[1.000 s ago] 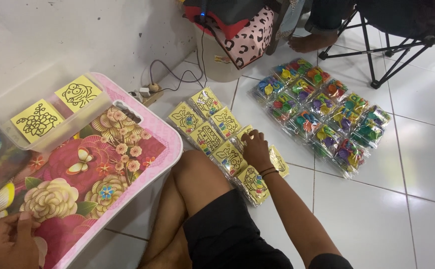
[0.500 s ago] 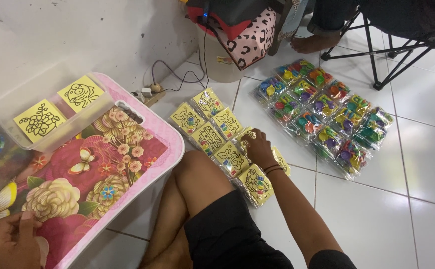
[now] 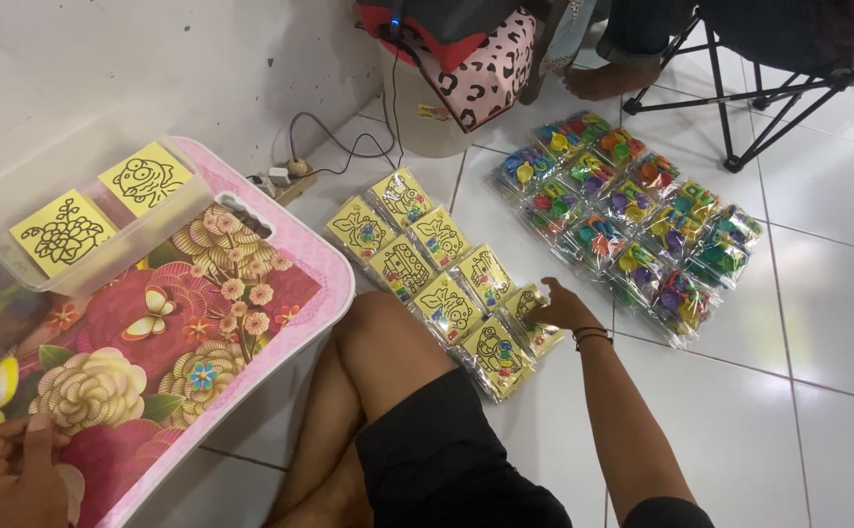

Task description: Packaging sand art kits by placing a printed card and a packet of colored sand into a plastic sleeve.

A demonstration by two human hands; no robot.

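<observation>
Down on the white tiled floor (image 3: 818, 411), the person's right hand (image 3: 556, 309) reaches out over the near end of a double row of yellow picture packs (image 3: 442, 279). The fingers are loosely curled and rest on the last pack (image 3: 535, 323) at the row's right end; whether they pinch it or only touch it I cannot tell from here. A dark band sits on that wrist. The bent knee (image 3: 378, 328) lies just beside the packs, touching their near edge.

Further out on the floor, well apart from the hand, a block of clear bags filled with bright coloured bits (image 3: 632, 220) is laid in neat rows. Beyond it stand the legs of a folding chair (image 3: 740, 88).

The left hand (image 3: 11, 474) is at the near left corner of a low pink table with a flower pattern (image 3: 280, 284), fingers folded in, thumb on top, pressing on the tabletop; it seems to hold nothing much. At the table's far edge sits a clear plastic tub (image 3: 143, 235) with two yellow drawing cards (image 3: 104, 205) lying on it. A power strip with cables (image 3: 285, 176) lies by the wall.
</observation>
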